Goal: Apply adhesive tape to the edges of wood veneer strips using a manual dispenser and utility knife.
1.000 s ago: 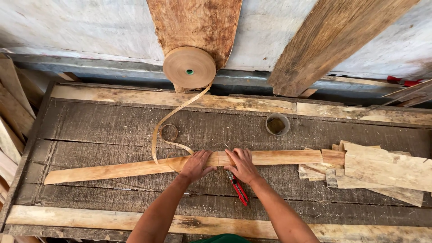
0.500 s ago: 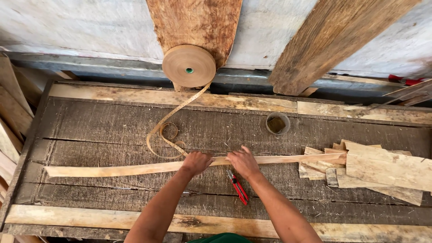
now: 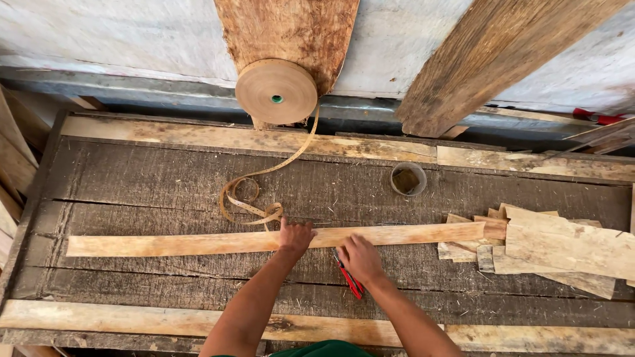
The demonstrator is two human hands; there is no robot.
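Note:
A long thin strip of pale wood veneer (image 3: 185,243) lies across a dark plank workbench (image 3: 132,185). My left hand (image 3: 294,238) presses down on the strip near its middle. Beside it, my right hand (image 3: 360,258) rests on the strip's near edge, over a red-handled tool (image 3: 350,281) lying on the bench; whether it grips anything I cannot tell. A brown paper tape (image 3: 254,205) runs down from a big roll (image 3: 276,91) at the back and ends in loose loops just beyond my left hand.
A stack of veneer pieces (image 3: 562,248) sits at the right. A small round tin (image 3: 407,178) stands behind the strip. Rough boards (image 3: 489,59) lean on the back wall. More wood stands at the left edge (image 3: 13,165).
The strip has slid left along the bench, its right end leaving the stack. The tape loops have bunched closer to my left hand. My right hand moved nearer the red tool.

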